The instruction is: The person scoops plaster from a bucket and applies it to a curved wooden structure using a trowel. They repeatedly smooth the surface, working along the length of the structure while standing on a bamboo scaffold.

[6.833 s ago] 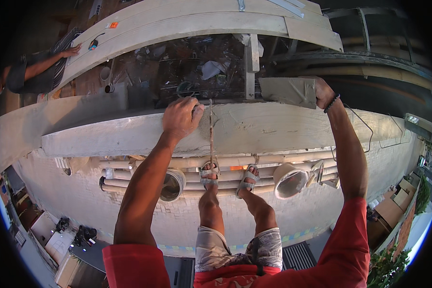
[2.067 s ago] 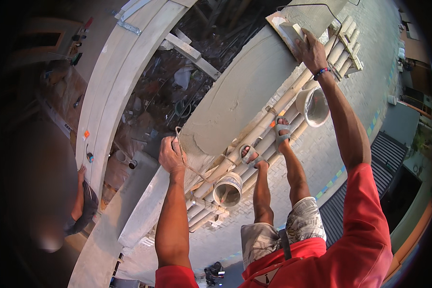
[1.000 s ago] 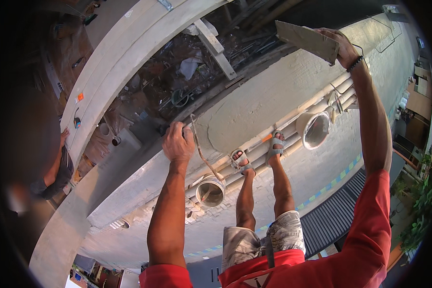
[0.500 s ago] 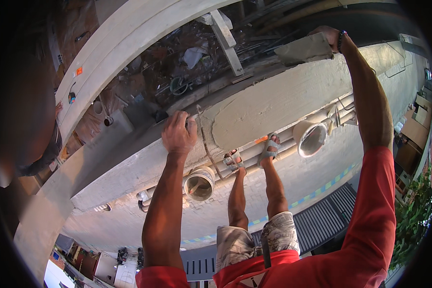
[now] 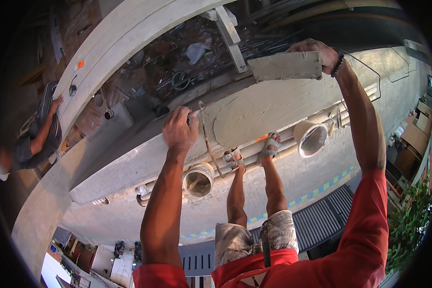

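My right hand [image 5: 319, 55] grips a rectangular plastering trowel [image 5: 288, 66] with grey mortar on its face. The blade hangs over the far edge of a long concrete ledge [image 5: 120, 173]. Below it a smooth patch of wet mortar [image 5: 254, 113] covers the ledge top. My left hand [image 5: 180, 128] rests at the ledge's far edge, left of the patch, with its fingers curled; what lies under them is hidden. Between that hand and the patch, a thin brown rod or cord [image 5: 207, 139] crosses the ledge.
Two buckets, one at left [image 5: 198, 181] and one at right [image 5: 312, 139], stand by pipes along the ledge's near side. Bent wire [image 5: 379, 79] sticks up at right. Beyond a curved concrete beam [image 5: 125, 43], another person's arm [image 5: 45, 127] reaches onto it. Rubble fills the gap.
My right hand has brought the trowel left and slightly nearer, showing more of its face. My left hand stays about where it was. The other person has shifted away, farther left.
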Motion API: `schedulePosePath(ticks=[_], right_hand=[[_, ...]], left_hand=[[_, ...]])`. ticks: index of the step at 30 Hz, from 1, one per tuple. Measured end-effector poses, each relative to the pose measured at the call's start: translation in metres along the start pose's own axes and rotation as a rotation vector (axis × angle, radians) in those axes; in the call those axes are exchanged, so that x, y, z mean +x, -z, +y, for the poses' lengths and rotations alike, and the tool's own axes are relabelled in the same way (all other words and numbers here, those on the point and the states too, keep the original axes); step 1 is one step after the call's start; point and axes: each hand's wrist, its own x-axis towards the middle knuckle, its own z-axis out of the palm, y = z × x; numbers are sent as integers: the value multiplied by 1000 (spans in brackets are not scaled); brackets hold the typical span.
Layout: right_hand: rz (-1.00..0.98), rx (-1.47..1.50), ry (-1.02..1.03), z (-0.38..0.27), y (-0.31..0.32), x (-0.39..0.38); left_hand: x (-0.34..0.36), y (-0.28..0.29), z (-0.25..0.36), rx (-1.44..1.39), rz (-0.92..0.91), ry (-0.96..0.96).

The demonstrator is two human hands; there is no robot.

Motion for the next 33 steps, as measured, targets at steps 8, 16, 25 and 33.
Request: schedulePosePath(ticks=[8,16,25,33], right_hand=[[313,121,-29,-20,-106,-77],[577,-673,226,-8,-234,-79],[682,-1028,273,-2,-274,-50],[741,-1002,264,9,-275,4]], left_hand=[[-1,2,-2,41,-9,16],[-2,0,-2,-1,20,12],[-1,0,-1,-10,42,6],[-2,-1,-3,18,51,0]])
